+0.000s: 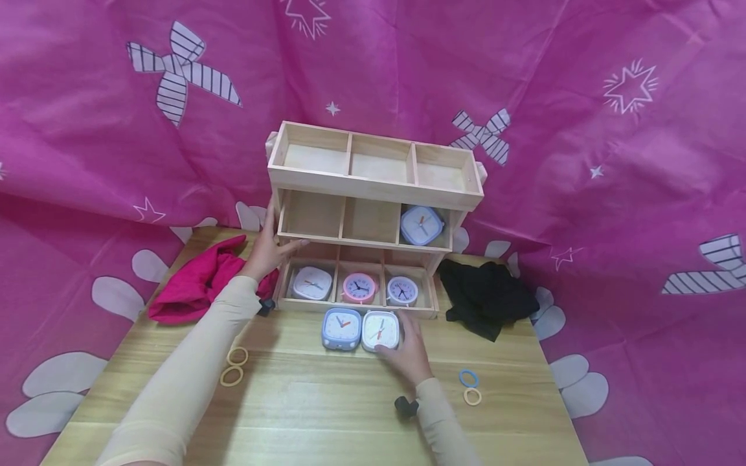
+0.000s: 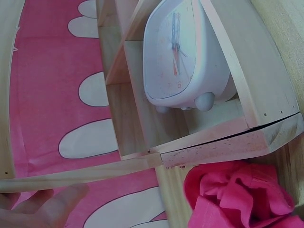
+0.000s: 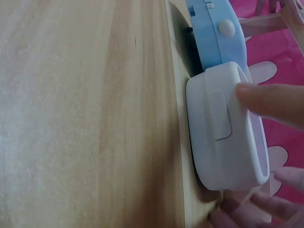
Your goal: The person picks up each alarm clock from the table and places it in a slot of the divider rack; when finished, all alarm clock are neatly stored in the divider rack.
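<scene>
A tiered wooden storage box (image 1: 375,184) stands open, each tier split into three compartments. My left hand (image 1: 269,251) grips its left side at the middle tier, thumb over the front; in the left wrist view some fingers (image 2: 66,197) touch a wooden strip. On the table before the box, my right hand (image 1: 412,353) holds a white square alarm clock (image 1: 381,330) between thumb and fingers. That clock touches a blue alarm clock (image 1: 341,329) to its left. The bottom tier holds a white clock (image 1: 311,283), a pink clock (image 1: 359,288) and a lavender clock (image 1: 402,292). A blue-rimmed clock (image 1: 421,225) sits in the middle tier's right compartment.
Crumpled pink cloth (image 1: 198,278) lies left of the box, black cloth (image 1: 489,294) right of it. Two tan rings (image 1: 231,376) lie at left on the table; a blue ring (image 1: 469,378) and a tan ring (image 1: 472,397) at right. A pink curtain (image 1: 373,65) hangs behind.
</scene>
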Motion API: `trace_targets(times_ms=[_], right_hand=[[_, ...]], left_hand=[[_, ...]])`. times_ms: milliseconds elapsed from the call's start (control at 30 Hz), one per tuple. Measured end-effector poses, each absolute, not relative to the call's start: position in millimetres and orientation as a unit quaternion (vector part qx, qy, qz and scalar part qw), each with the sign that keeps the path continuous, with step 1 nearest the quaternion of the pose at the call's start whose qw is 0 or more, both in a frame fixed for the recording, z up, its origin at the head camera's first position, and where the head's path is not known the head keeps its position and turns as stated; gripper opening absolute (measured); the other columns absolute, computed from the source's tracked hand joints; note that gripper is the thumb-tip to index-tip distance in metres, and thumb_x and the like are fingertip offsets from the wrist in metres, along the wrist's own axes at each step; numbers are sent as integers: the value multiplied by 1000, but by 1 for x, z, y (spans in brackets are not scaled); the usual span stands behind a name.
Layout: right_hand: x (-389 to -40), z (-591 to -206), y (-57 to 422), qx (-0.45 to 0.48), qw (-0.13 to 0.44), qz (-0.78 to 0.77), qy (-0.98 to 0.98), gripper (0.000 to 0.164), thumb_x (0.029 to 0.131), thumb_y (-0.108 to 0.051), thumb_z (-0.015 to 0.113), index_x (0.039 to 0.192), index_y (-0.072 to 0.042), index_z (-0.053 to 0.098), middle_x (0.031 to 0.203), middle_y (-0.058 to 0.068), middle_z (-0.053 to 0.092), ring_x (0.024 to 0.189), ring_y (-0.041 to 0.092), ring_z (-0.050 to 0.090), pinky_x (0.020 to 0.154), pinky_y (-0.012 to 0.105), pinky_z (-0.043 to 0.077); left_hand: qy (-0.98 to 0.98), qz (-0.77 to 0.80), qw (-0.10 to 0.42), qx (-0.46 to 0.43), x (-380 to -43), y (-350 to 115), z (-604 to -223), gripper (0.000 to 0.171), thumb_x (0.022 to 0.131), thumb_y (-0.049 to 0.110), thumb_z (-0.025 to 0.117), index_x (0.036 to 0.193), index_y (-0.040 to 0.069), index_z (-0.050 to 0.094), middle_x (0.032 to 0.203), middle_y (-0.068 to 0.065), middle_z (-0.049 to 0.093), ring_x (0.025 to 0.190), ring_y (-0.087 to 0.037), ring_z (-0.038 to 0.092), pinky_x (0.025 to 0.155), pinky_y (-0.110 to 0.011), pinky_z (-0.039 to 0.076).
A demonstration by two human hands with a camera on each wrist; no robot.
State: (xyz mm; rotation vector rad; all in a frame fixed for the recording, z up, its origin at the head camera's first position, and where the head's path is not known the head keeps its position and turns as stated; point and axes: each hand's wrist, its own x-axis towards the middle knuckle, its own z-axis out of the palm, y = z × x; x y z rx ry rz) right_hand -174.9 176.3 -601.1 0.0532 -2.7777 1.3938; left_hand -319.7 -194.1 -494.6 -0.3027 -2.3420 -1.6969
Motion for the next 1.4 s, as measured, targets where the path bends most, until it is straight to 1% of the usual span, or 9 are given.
trace_targets(times_ms=[167,400,567,700,767,933,1133,1267,1400], right_hand=[[-179,-603,176,44,-11,454,-890,108,69,-21,98,162,-14,44,160,14,47,147,37,48,126,60,39],[-179,-601,175,43,-29,432,-900,117,62,-21,102,164,-18,43,157,14,47,142,37,51,123,59,43],[-172,-595,175,51,-47,425,-903,122,57,-18,104,164,-14,44,149,19,48,135,39,54,119,62,46],[-166,-591,176,71,-62,407,-909,114,56,-11,102,158,-8,50,142,18,49,127,37,56,115,61,49],[-163,-590,176,78,-67,399,-911,111,56,-8,101,155,-7,51,143,17,51,128,36,56,115,60,49],[-155,-586,179,90,-71,368,-923,107,57,-15,103,151,-7,53,145,13,56,134,34,55,118,58,48],[-152,-563,175,124,-41,363,-923,99,60,-31,105,146,-16,59,136,7,61,125,28,60,111,54,53],[-164,-535,170,134,3,384,-914,101,60,-27,106,148,-17,58,140,8,60,124,28,62,108,54,54],[-186,-504,167,139,72,396,-905,105,60,-24,106,152,-13,55,150,14,55,134,36,59,112,58,52]], left_hand=[[-800,-578,121,-106,-319,-194,-494,131,89,12,88,170,44,-9,178,-21,18,160,-47,29,132,-65,25],[-815,-561,115,-90,-319,-196,-496,130,90,17,88,169,48,-11,178,-22,19,160,-49,29,131,-65,25],[-821,-554,112,-83,-319,-197,-497,130,90,18,88,169,49,-11,178,-23,17,159,-51,29,132,-66,23],[-822,-553,110,-82,-320,-198,-497,130,90,20,88,168,50,-11,178,-22,17,159,-51,29,132,-66,23],[-823,-551,110,-80,-320,-198,-497,130,90,21,88,168,50,-11,179,-21,14,160,-50,27,132,-66,23],[-825,-548,110,-80,-322,-198,-497,129,90,23,88,168,49,-11,180,-19,12,162,-48,23,132,-66,23],[-818,-556,117,-90,-323,-199,-495,130,89,18,89,169,48,-10,177,-21,20,158,-50,31,131,-66,25],[-820,-553,117,-88,-322,-198,-495,131,89,18,89,169,47,-11,177,-23,20,158,-50,32,131,-66,25],[-822,-551,117,-86,-321,-197,-496,131,90,19,89,169,47,-11,179,-21,15,160,-48,27,132,-65,24]])
